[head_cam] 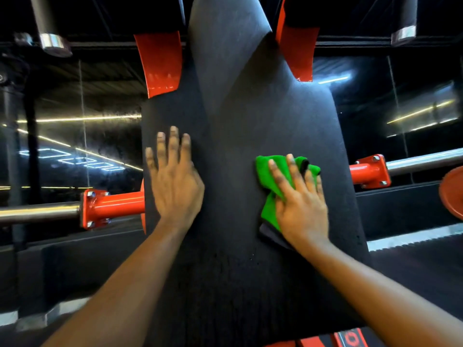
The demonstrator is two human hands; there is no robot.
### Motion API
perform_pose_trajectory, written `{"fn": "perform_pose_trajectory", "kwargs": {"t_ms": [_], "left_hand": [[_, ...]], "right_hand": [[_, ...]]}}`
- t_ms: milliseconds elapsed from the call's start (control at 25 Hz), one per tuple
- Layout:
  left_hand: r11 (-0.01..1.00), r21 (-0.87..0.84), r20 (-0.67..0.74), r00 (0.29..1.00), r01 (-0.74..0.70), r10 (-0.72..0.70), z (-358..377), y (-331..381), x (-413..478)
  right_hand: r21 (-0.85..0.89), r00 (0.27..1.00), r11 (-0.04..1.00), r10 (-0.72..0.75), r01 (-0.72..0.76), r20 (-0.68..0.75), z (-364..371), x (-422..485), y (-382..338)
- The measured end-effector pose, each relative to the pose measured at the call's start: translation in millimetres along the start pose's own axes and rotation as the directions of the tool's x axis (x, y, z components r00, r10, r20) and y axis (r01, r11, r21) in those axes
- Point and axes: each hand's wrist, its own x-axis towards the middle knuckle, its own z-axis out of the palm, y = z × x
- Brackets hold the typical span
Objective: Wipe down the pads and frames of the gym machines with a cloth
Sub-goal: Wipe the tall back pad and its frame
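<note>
Here, a person's right hand (302, 206) presses a green cloth (271, 179) flat, fingers straight, on the right of a black pad (238, 121), while the left hand (175, 181) rests open, fingers spread, beside it.

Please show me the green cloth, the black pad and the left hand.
Green fabric cloth (263, 171): head view, its bare upper-left fold.
Black textured pad (238, 136): head view, bare centre.
Left hand (175, 186): head view, back of hand.

Green cloth (271, 176) bunched flat on black pad (238, 126), right of centre.
</note>
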Motion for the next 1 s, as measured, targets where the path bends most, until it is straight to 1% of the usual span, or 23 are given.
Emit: {"fn": "perform_pose_trajectory", "kwargs": {"t_ms": [80, 120, 160, 240, 320, 440, 520, 640, 880, 1000], "left_hand": [[0.978, -0.091, 0.042, 0.981, -0.187, 0.191, 2, 26, -9], [0.958, -0.127, 0.075, 0.96, -0.258, 0.269, 5, 34, -14], [0.946, -0.14, 0.106, 0.945, -0.293, 0.308, 10, 39, -19], [0.952, -0.1, 0.14, 0.943, -0.289, 0.301, 18, 40, -24], [0.96, -0.05, 0.136, 0.95, -0.276, 0.28, 25, 38, -27], [0.955, -0.045, 0.13, 0.947, -0.292, 0.295, 26, 39, -29], [0.956, -0.054, 0.124, 0.948, -0.29, 0.294, 25, 38, -29], [0.956, -0.054, 0.13, 0.947, -0.288, 0.293, 25, 38, -29], [0.971, -0.078, 0.183, 0.955, -0.224, 0.235, 19, 46, -36], [0.968, -0.071, 0.206, 0.946, -0.24, 0.25, 18, 44, -40]], "right_hand": [[-0.01, 0.996, 0.996, 0.09, -0.09, -0.027, -8, 14, 31], [-0.001, 0.992, 0.993, 0.12, -0.12, -0.04, -10, 23, 41], [0.015, 0.988, 0.989, 0.147, -0.146, -0.055, -11, 34, 48], [0.057, 0.976, 0.979, 0.202, -0.198, -0.08, -11, 64, 55], [0.125, 0.965, 0.963, 0.251, -0.241, -0.074, -10, 95, 62], [0.17, 0.961, 0.957, 0.254, -0.234, -0.112, -5, 103, 73], [0.177, 0.958, 0.956, 0.259, -0.235, -0.125, -2, 83, 73], [0.18, 0.945, 0.942, 0.306, -0.284, -0.114, -5, 40, 71], [0.184, 0.911, 0.897, 0.413, -0.402, -0.018, -5, -88, 67], [0.209, 0.893, 0.871, 0.448, -0.446, 0.04, -9, -118, 66]]}}
